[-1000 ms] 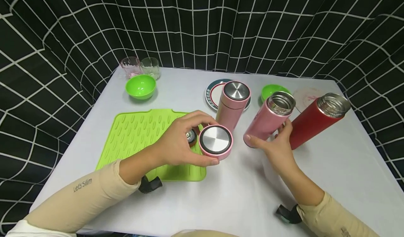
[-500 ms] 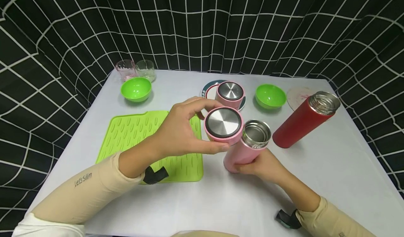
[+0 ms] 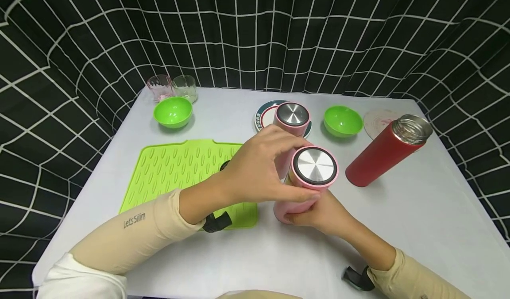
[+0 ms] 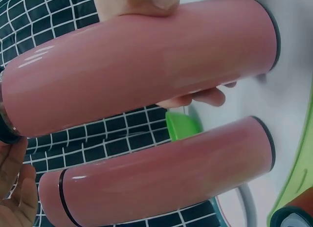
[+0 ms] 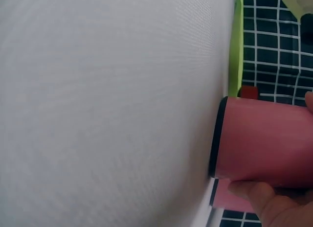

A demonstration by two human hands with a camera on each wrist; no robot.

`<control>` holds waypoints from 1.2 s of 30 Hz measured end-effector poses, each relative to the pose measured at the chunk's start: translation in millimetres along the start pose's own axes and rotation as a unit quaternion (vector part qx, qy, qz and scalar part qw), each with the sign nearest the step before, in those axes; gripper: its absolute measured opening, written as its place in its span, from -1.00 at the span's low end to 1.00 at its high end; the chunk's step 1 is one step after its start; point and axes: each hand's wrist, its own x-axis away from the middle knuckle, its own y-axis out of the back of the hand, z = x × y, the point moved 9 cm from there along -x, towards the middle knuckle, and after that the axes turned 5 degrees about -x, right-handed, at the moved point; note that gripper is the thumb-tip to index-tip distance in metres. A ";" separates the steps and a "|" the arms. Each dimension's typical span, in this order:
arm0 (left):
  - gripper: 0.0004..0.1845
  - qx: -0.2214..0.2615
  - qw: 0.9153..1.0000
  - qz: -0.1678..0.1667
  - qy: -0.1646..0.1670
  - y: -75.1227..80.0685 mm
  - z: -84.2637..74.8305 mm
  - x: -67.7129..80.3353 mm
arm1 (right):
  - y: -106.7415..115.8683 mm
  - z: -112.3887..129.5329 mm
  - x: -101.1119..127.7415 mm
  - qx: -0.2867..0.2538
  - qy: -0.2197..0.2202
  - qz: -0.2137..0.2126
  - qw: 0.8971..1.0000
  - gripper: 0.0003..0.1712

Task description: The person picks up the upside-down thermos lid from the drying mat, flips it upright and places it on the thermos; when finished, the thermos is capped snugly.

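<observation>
Left hand (image 3: 259,173) fingers curled around pink lid (image 3: 314,168); right hand (image 3: 318,212) grips pink flask (image 3: 292,206) body.

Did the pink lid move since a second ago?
Yes. The left hand carried the pink lid rightward, off the green mat, onto the pink bottle held by the right hand.

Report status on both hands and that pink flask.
Left hand grips pink lid atop pink flask. Right hand grips the flask's lower body. Second pink flask close behind; red flask open, apart to the right.
</observation>
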 end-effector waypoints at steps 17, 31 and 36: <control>-0.20 0.043 0.996 0.073 0.021 -20.5 9.6 -1.7 | 2.8 3.0 0.9 -0.001 0.014 0.006 1.000 -0.38; -0.13 0.201 0.973 0.092 0.061 -39.6 15.0 3.5 | -3.0 -3.2 -0.6 -0.010 0.019 0.026 0.999 -0.43; -0.11 0.209 0.972 0.092 0.057 -39.4 15.1 4.0 | -5.9 6.4 -2.4 0.002 0.020 0.023 1.000 -0.45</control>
